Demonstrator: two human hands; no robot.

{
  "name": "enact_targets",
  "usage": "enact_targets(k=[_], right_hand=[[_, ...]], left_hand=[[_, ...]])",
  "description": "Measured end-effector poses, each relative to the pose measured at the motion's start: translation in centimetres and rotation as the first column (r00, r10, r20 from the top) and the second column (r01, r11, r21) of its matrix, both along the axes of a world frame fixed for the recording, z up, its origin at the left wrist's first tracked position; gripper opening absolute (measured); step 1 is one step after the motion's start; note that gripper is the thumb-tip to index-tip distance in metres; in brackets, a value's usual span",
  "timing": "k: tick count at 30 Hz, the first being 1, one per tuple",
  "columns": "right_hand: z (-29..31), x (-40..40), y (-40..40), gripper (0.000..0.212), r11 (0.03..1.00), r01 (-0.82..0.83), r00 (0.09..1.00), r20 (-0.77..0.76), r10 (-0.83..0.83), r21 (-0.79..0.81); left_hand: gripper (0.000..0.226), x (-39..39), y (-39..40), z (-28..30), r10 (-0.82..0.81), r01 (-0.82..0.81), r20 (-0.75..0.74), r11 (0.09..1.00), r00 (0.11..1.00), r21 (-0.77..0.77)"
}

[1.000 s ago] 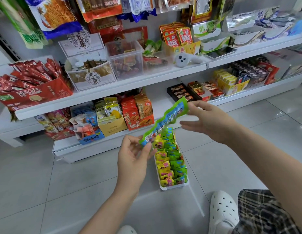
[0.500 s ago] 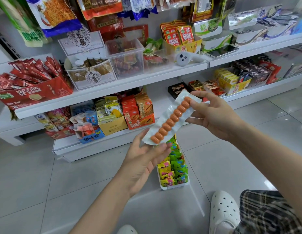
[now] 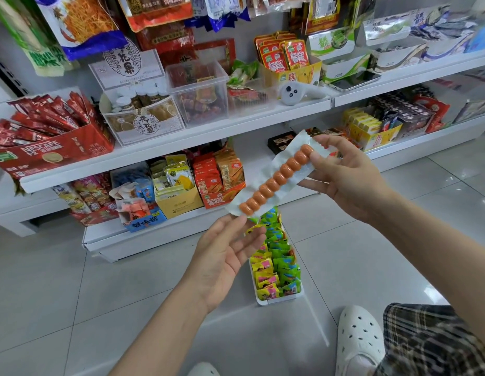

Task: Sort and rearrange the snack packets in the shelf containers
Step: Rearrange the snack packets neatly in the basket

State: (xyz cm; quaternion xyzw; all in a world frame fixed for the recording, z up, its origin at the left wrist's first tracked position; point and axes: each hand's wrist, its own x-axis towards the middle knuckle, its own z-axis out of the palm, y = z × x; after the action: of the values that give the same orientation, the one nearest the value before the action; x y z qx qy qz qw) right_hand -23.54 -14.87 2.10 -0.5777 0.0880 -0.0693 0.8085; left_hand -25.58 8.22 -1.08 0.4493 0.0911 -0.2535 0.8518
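I hold a long snack packet (image 3: 276, 180) slantwise in front of the shelves, its clear back up, showing a row of orange sausage pieces. My right hand (image 3: 347, 177) pinches its upper end between thumb and fingers. My left hand (image 3: 225, 253) is palm up under the lower end, whose edge rests on the fingertips. Below the packet, a narrow white tray (image 3: 279, 301) on the floor holds several green and yellow packets (image 3: 276, 267) in two rows.
Two white shelves (image 3: 208, 137) carry snack boxes: a red Nescafe box (image 3: 54, 150), clear bins (image 3: 200, 96), a yellow carton (image 3: 179, 202) and orange packets (image 3: 222, 180). A white handheld device (image 3: 292, 92) and a phone (image 3: 355, 80) lie on the upper shelf. My white shoe (image 3: 358, 340) is at the lower right.
One second ago the packet's green printed front faced up; it has been turned over to its clear back. My left hand went from pinching the lower end to lying flat beneath it.
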Motion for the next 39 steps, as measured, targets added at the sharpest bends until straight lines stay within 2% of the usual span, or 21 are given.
enact_targets(k=[3, 7, 10, 13, 16, 18, 20, 22, 24, 26, 28, 30, 32, 33, 35, 36, 37, 39], right_hand=[[-0.2, -0.2, 0.3, 0.032, 0.998, -0.054, 0.998, 0.032, 0.053, 0.016], [0.0, -0.4, 0.5, 0.031, 0.996, -0.083, 0.996, 0.042, 0.083, 0.011], [0.0, -0.3, 0.3, 0.027, 0.997, -0.069, 0.997, 0.033, 0.068, 0.021], [0.0, -0.3, 0.1, 0.029, 0.997, -0.068, 0.998, 0.017, 0.068, 0.043], [0.0, -0.4, 0.3, 0.029, 0.986, -0.131, 0.991, 0.017, 0.13, 0.105], [0.0, -0.5, 0.6, 0.033, 0.965, -0.223, 0.975, 0.022, 0.222, 0.135], [-0.1, -0.5, 0.8, 0.033, 0.949, -0.288, 0.957, 0.008, 0.289, 0.128], [-0.2, -0.3, 0.6, 0.033, 0.946, -0.286, 0.953, -0.062, 0.298, 0.156], [-0.3, 0.0, 0.3, 0.037, 0.937, -0.269, 0.937, -0.162, 0.308, 0.223], [-0.3, 0.0, -0.2, 0.046, 0.929, -0.273, 0.914, -0.234, 0.331, 0.248], [-0.6, 0.0, -0.3, 0.044, 0.941, -0.318, 0.905, -0.26, 0.337, 0.114], [-1.1, 0.0, -0.1, 0.03, 0.918, -0.346, 0.917, -0.274, 0.289, -0.191], [-1.8, 0.8, 0.0, 0.017, 0.811, -0.291, 0.946, -0.277, 0.166, -0.508], [-2.1, 1.3, -0.1, 0.016, 0.713, -0.25, 0.961, -0.26, 0.098, -0.655], [-2.9, 2.7, -0.6, 0.019, 0.409, -0.151, 0.985, -0.171, -0.011, -0.9], [-3.3, 3.5, -0.9, 0.019, 0.252, -0.104, 0.993, -0.115, -0.03, -0.962], [-3.9, 4.2, -1.2, 0.018, 0.139, -0.075, 0.996, -0.08, -0.032, -0.988], [-5.5, 5.5, -1.5, 0.015, 0.019, -0.061, 0.998, -0.062, -0.018, -0.998]], left_hand=[[0.015, 0.1, -0.2, -0.3, 0.038, -0.039, 0.011, 0.998, 0.999, 0.041], [0.024, 0.2, -0.1, -0.8, 0.057, -0.056, -0.005, 0.991, 0.998, 0.122], [0.027, 0.3, -0.1, -0.8, 0.069, -0.067, -0.015, 0.993, 0.998, 0.095], [0.03, 0.3, -0.1, -0.2, 0.023, -0.027, -0.089, 0.999, 0.996, -0.042], [0.038, 0.4, 0.2, 0.6, -0.095, 0.001, -0.293, 0.952, 0.951, -0.305], [0.047, 0.5, 0.2, 0.9, -0.174, 0.036, -0.36, 0.932, 0.917, -0.359], [0.043, 0.5, 0.0, 0.8, -0.202, 0.061, -0.353, 0.926, 0.913, -0.372], [0.041, 0.5, -0.3, 0.5, -0.147, 0.061, -0.284, 0.955, 0.948, -0.29], [0.04, 0.5, -0.6, -0.2, -0.025, 0.022, -0.12, 0.999, 0.992, -0.024], [0.04, 0.3, -0.7, -1.1, 0.042, -0.054, 0.059, 0.976, 0.997, 0.211], [0.038, 0.2, -0.9, -2.1, 0.036, -0.104, 0.197, 0.933, 0.98, 0.345], [0.036, 0.6, -0.9, -3.2, -0.02, -0.128, 0.311, 0.885, 0.95, 0.448], [0.036, 2.2, -0.6, -5.0, -0.124, -0.127, 0.392, 0.823, 0.911, 0.554], [0.036, 3.4, -0.4, -6.3, -0.181, -0.129, 0.404, 0.767, 0.897, 0.629], [0.036, 5.8, 0.6, -9.5, -0.286, -0.124, 0.335, 0.565, 0.898, 0.815], [0.037, 6.9, 1.2, -11.3, -0.331, -0.101, 0.26, 0.428, 0.907, 0.898], [0.037, 7.7, 1.7, -13.1, -0.376, -0.071, 0.188, 0.304, 0.907, 0.95], [0.036, 8.8, 2.0, -16.2, -0.493, -0.003, 0.084, 0.163, 0.866, 0.987]])
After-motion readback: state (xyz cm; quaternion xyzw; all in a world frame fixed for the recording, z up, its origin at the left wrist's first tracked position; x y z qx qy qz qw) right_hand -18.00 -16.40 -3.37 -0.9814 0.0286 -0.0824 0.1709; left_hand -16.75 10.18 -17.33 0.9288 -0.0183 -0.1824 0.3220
